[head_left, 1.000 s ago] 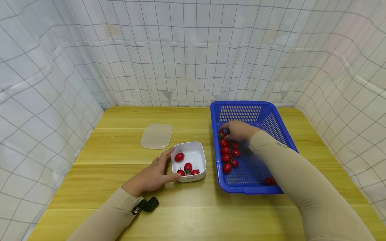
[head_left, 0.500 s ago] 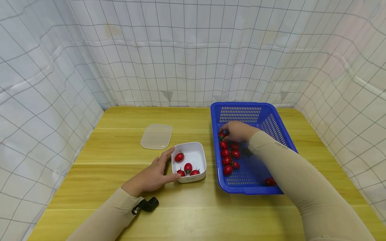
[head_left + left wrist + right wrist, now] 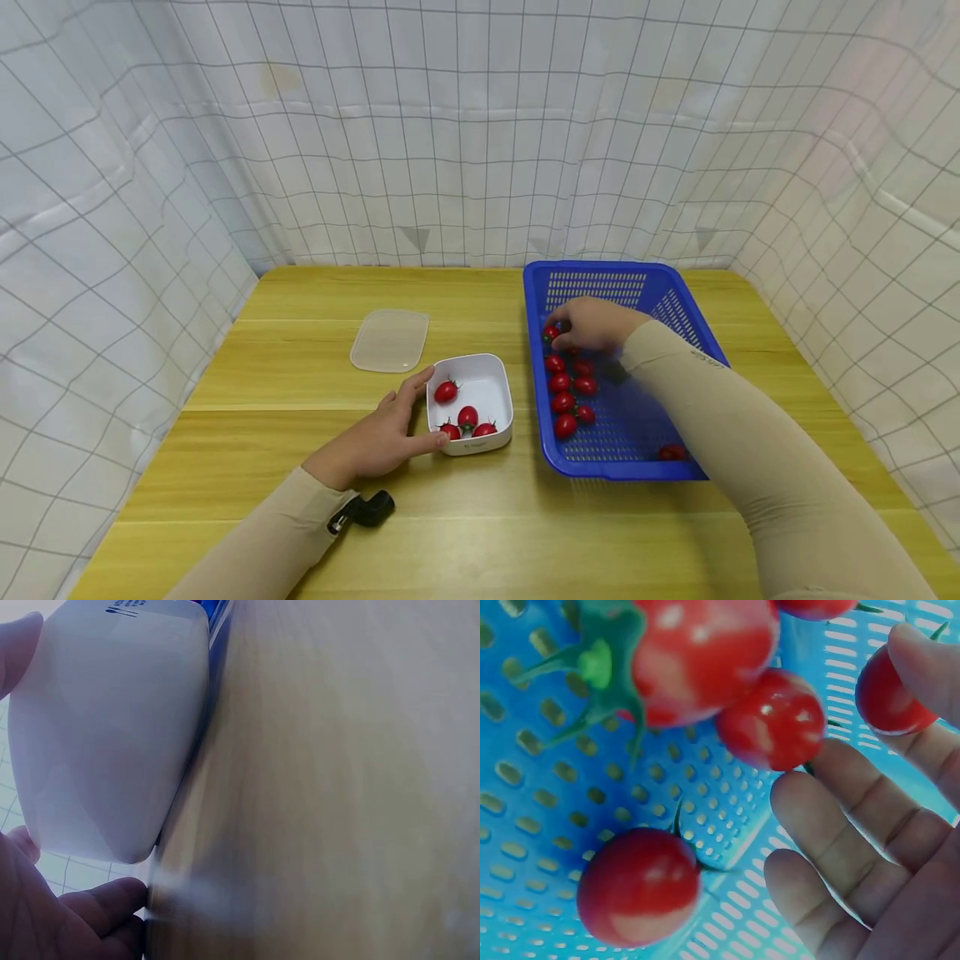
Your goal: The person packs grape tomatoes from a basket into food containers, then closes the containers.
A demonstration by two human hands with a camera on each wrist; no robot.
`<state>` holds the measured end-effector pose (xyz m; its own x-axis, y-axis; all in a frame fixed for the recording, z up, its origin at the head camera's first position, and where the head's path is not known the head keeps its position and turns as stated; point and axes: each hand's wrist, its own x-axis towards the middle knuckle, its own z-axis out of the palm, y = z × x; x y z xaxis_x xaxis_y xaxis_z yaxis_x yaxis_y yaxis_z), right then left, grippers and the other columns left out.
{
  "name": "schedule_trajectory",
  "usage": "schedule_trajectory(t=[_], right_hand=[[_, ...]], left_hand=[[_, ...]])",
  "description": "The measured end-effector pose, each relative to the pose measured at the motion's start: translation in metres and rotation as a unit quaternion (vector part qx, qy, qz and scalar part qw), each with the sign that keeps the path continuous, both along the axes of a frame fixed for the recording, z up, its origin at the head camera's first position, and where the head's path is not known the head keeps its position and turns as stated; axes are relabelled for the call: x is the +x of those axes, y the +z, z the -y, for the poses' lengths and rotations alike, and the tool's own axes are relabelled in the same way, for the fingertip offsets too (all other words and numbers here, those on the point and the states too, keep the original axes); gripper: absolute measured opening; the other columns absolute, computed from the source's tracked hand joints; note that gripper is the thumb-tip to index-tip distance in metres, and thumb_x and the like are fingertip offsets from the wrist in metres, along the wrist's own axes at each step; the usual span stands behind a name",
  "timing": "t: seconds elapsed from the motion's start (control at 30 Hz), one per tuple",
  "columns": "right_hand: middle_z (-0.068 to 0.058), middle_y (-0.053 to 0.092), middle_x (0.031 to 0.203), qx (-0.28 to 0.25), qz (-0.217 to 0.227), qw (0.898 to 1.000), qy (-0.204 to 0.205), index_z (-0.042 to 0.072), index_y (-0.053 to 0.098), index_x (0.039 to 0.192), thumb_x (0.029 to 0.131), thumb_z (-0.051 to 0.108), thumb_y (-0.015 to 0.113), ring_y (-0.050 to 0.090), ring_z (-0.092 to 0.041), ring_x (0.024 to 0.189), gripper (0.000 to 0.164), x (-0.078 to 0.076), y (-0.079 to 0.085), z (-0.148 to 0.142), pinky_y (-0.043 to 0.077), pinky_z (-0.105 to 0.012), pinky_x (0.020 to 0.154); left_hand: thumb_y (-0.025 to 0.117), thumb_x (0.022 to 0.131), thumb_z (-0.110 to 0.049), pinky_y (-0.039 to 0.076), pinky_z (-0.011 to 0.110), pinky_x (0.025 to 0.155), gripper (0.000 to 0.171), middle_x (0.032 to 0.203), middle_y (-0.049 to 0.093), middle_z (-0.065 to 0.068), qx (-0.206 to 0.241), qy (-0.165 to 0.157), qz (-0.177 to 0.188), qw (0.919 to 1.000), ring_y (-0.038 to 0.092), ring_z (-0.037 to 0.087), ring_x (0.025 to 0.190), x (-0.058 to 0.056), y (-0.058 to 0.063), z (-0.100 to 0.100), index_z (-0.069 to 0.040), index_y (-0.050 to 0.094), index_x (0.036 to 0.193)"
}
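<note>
My left hand spans a corner of a small white square container, its thumb on the near wall and a finger at the far-left rim. Several red cherry tomatoes with green stems lie inside. In the right wrist view, the thumb and index finger of my right hand pinch a cherry tomato, while the other fingers stay spread. That hand is inside a blue perforated basket, near its left wall. More cherry tomatoes line that wall below the hand.
A translucent square lid lies flat on the wooden table, behind and left of the container. One tomato sits in the basket's near-right part, partly behind the right sleeve. A white checked curtain encloses the table's back and sides.
The basket's far rim has come slightly nearer and lower, and the tomatoes along its left side have shifted a little. My right hand stays at the same place; the left hand and container are still.
</note>
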<state>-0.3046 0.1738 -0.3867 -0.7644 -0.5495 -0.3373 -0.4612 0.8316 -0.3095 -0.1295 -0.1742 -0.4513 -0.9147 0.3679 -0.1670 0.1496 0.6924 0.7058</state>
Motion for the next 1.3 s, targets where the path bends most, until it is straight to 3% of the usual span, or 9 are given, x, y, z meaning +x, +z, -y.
schedule_trajectory(t=[0.07,0.23,0.27,0.47,0.67,0.9,1.03,1.3], right_hand=[[-0.01,0.071,0.129,-0.001,-0.002,1.0,0.009,0.014,0.064,0.145,0.1,0.032,0.073,0.069,-0.023,0.104,0.049,-0.001,0.002,-0.001,0.058,-0.045,0.097],[-0.011,0.07,0.123,-0.016,0.015,1.0,-0.003,0.017,0.063,0.147,0.1,0.032,0.072,0.07,-0.027,0.068,0.05,0.001,0.014,-0.003,0.063,-0.043,0.064],[-0.01,0.07,0.123,-0.021,0.012,1.0,-0.007,0.018,0.063,0.146,0.1,0.032,0.072,0.07,-0.027,0.068,0.049,0.003,0.018,-0.003,0.062,-0.042,0.064],[-0.004,0.075,0.119,-0.072,-0.042,0.996,0.014,0.016,0.071,0.136,0.099,0.029,0.075,0.069,-0.021,0.105,0.04,0.007,0.043,-0.009,0.055,-0.046,0.099],[-0.003,0.077,0.115,-0.119,-0.057,0.991,0.005,0.018,0.071,0.133,0.099,0.029,0.075,0.071,-0.02,0.104,0.036,0.016,0.072,-0.009,0.057,-0.046,0.097],[0.003,0.077,0.102,-0.149,-0.076,0.985,0.05,0.02,0.071,0.131,0.097,0.03,0.077,0.07,-0.015,0.093,0.036,0.034,0.097,0.014,0.057,-0.04,0.088],[0.004,0.075,0.099,-0.139,-0.073,0.984,0.088,0.017,0.07,0.134,0.097,0.03,0.076,0.067,-0.014,0.089,0.039,0.04,0.099,0.034,0.056,-0.036,0.083],[0.003,0.07,0.09,-0.114,-0.06,0.981,0.148,0.023,0.074,0.117,0.098,0.028,0.075,0.061,-0.015,0.082,0.019,0.047,0.095,0.073,0.053,-0.031,0.073]], left_hand=[[0.072,0.094,-0.059,0.021,0.072,0.125,0.103,0.171,0.034,0.013,-0.001,0.001,0.0,1.0,0.019,0.052,0.158,0.0,0.0,0.0,-0.027,0.009,0.169],[0.071,0.094,-0.06,0.02,0.071,0.125,0.103,0.172,0.033,0.013,-0.002,0.0,0.002,1.0,0.018,0.052,0.159,0.0,0.0,0.001,-0.027,0.009,0.169],[0.071,0.094,-0.06,0.02,0.072,0.125,0.103,0.172,0.033,0.013,-0.004,0.0,0.002,1.0,0.018,0.052,0.159,0.0,0.0,0.001,-0.028,0.009,0.169],[0.07,0.094,-0.061,0.02,0.072,0.125,0.103,0.172,0.032,0.012,-0.013,0.003,0.004,0.9999,0.017,0.055,0.158,0.0,0.001,0.0,-0.028,0.008,0.169],[0.07,0.094,-0.06,0.017,0.072,0.126,0.103,0.172,0.033,0.013,-0.011,0.001,0.006,0.9999,0.017,0.055,0.158,0.0,0.0,0.001,-0.027,0.008,0.169],[0.07,0.094,-0.06,0.016,0.071,0.127,0.104,0.172,0.033,0.013,-0.011,0.0,0.005,0.9999,0.017,0.053,0.159,-0.001,0.003,0.001,-0.026,0.008,0.169],[0.07,0.095,-0.061,0.014,0.071,0.127,0.103,0.172,0.033,0.015,-0.012,-0.001,0.004,0.9999,0.018,0.054,0.158,-0.001,0.005,0.001,-0.025,0.008,0.17],[0.07,0.095,-0.06,0.013,0.071,0.127,0.102,0.173,0.031,0.01,-0.017,0.004,0.014,0.9997,0.016,0.057,0.158,-0.001,0.005,-0.002,-0.032,0.007,0.169]])
